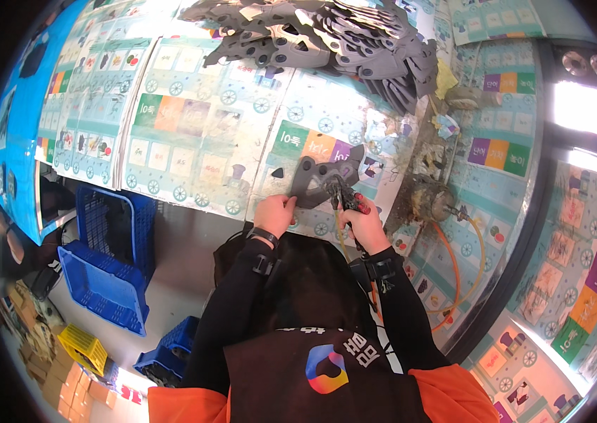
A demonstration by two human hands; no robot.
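My left hand (275, 215) pinches the near left edge of a dark grey, flat cut-out piece with holes (307, 182), which lies on the paper-covered table. In my right hand (367, 230) is a dark, smeared spray gun (340, 194), its head over the right part of that piece. A small black scrap (277, 172) lies just left of the piece. Farther back rises a large heap of similar grey cut-out pieces (376, 53), stacked and overlapping. My fingers partly hide the gun's handle.
Right of my right hand stands a grimy metal pot (431, 199) with orange and yellow hoses (453, 261). Crumpled wrappers (446, 125) lie behind it. Blue crates (104, 285) and a yellow crate (81, 347) are on the floor at left. A dark frame (499, 296) edges the right side.
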